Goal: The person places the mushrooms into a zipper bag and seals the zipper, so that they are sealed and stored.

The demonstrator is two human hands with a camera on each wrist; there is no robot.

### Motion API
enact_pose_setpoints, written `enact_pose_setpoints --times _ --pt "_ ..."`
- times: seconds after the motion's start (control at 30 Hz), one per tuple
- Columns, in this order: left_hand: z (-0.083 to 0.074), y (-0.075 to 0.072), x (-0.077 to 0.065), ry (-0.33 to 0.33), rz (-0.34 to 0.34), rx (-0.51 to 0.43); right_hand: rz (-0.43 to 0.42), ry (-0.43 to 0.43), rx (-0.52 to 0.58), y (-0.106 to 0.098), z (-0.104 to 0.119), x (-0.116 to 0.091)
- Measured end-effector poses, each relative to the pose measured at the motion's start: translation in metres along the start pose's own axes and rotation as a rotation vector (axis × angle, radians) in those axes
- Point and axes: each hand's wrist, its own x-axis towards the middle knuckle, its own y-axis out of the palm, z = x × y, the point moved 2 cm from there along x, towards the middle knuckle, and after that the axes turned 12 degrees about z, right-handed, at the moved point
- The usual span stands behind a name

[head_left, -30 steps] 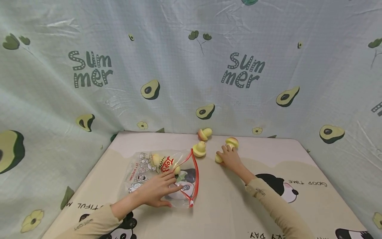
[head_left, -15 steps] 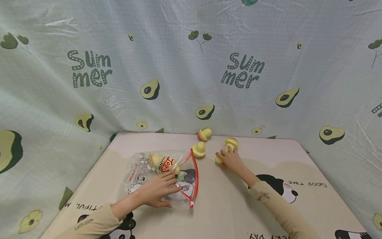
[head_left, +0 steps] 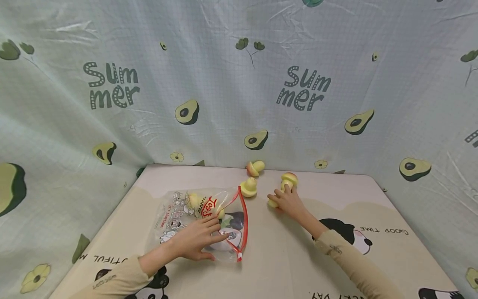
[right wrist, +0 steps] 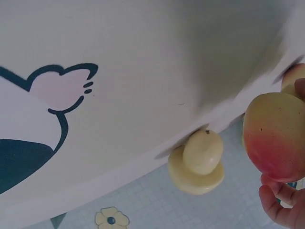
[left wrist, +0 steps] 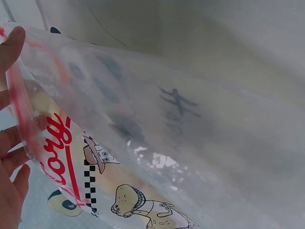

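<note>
My left hand [head_left: 199,238] rests with extended fingers on a clear zip bag [head_left: 168,222]. Yellow pieces [head_left: 194,200] and a dark purple shape [head_left: 237,220] show through its printed plastic. The bag's red zip edge [left wrist: 17,102] runs beside the fingers in the left wrist view. My right hand [head_left: 290,203] holds a mushroom-shaped toy [right wrist: 276,138], yellow blushing to red, between thumb and fingers; the fingers hide part of it in the head view. Just beyond them sits another mushroom-shaped toy [head_left: 289,178].
A plain yellow mushroom-shaped toy [head_left: 249,187] stands by the bag's mouth, and a red-tinged one [head_left: 256,168] lies near the table's back edge. The printed tablecloth [head_left: 284,261] meets a hanging avocado-print curtain [head_left: 224,83] behind and at both sides.
My right hand has shifted slightly towards me, and the toy under its fingers has tipped so that some red shows. The left hand stays on the bag.
</note>
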Motion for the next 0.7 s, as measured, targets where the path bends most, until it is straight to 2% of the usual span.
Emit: enact_pose_setpoints --times 0.13,0.3,0.5,0.7 --pt "0.000 0.001 -0.001 -0.005 0.002 -0.003 -0.020 -0.007 -0.018 -0.002 0.003 -0.002" --pt "0.000 0.002 -0.002 -0.005 -0.004 -0.005 -0.044 -0.022 0.009 -0.007 0.007 -0.004" --pt "0.000 0.003 -0.002 0.003 -0.018 0.013 -0.021 -0.044 0.057 -0.013 0.014 -0.007" --pt "0.000 0.004 -0.002 0.003 -0.027 0.016 0.003 -0.058 0.041 -0.018 0.021 -0.008"
